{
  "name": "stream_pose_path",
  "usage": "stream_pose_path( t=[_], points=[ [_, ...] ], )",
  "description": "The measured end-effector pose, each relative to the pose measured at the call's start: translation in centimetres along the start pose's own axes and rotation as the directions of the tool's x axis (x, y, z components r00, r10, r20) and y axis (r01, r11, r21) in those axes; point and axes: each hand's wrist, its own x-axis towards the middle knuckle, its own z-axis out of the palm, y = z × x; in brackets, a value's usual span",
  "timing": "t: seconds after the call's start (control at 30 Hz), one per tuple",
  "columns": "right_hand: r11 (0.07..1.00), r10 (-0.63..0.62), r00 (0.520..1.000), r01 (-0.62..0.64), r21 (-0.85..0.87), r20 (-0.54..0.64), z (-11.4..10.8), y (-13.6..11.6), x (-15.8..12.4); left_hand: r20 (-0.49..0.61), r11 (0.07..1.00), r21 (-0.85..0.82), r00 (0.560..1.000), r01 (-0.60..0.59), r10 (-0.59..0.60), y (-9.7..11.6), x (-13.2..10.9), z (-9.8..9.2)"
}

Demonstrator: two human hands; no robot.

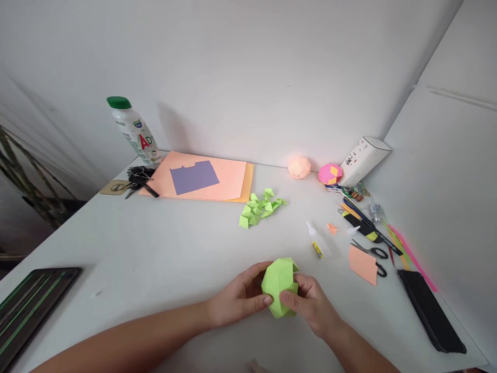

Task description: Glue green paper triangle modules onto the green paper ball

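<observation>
Near the table's front edge, a faceted light-green paper ball (278, 282) is held between both hands; flaps stick out on its right side, where the shell looks unclosed. My left hand (240, 292) grips its left side, thumb in front and fingers behind. On the right side, my right hand (310, 300) presses its thumb on the front while its fingers curl around the flaps. Beyond the hands lies a loose pile of folded light-green paper pieces (258, 208). A small glue bottle (317, 242) with a white nozzle lies to the right of the pile.
Orange paper sheets (233, 178) carry a purple cut piece (194, 177) at the back. A white bottle (135, 132) and keys (140, 178) stand left. At right are scissors (378, 253), an orange paper square (363, 264), a cutter (361, 226), a pink ball (329, 174) and a black case (430, 311).
</observation>
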Motion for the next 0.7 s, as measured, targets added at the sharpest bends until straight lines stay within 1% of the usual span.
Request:
stream_pose_path(
  t=[0.1, 0.33, 0.57, 0.7],
  points=[
    [1.000, -0.016, 1.000, 0.016, -0.004, 0.022, -0.02, 0.28, -0.06, 0.000, 1.000, 0.003, 1.000, 0.009, -0.009, 0.26, 0.03, 0.10],
    [0.996, -0.078, 0.997, 0.078, -0.035, -0.017, 0.07, 0.49, 0.10, 0.017, 1.000, 0.015, 1.000, 0.002, -0.002, 0.42, 0.12, 0.26],
    [0.993, -0.101, 0.994, 0.098, -0.069, -0.036, 0.08, 0.40, 0.08, -0.012, 0.998, 0.048, 0.999, 0.045, -0.044, 0.12, -0.11, -0.05],
    [0.995, -0.100, 0.992, 0.099, -0.019, -0.079, 0.17, 0.46, 0.18, -0.053, 0.992, 0.096, 0.996, 0.081, -0.076, 0.36, -0.15, -0.21]
  ],
)
